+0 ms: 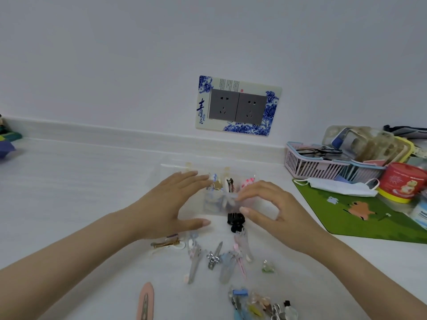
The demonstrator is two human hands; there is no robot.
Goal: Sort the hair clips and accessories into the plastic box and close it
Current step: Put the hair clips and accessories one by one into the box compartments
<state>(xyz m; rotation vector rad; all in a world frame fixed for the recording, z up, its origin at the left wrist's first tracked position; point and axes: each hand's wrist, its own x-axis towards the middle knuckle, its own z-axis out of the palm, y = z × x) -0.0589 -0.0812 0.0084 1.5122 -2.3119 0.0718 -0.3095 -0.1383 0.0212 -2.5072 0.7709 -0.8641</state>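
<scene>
A clear plastic box [215, 207] stands open on the white counter, its lid [171, 167] tilted back toward the wall, with several clips inside. My left hand [171, 204] is spread against the box's left side, thumb at its front edge. My right hand [268, 206] hovers over the box's right part, fingertips pinched on a pale clip [231, 197] above the compartments. A black claw clip [236, 221] lies just in front of the box. Several loose clips [221, 257] are scattered nearer me, a pink snap clip [145, 301] at the bottom and a cluster [256, 303] at the bottom right.
A green mat [360, 218] lies to the right, with a face mask [342, 188] on it. Behind it stand a pink basket [309, 167], a red tin [402, 181] and other clutter. A wall socket [238, 107] sits above the counter. Dark items [7, 139] rest at the far left.
</scene>
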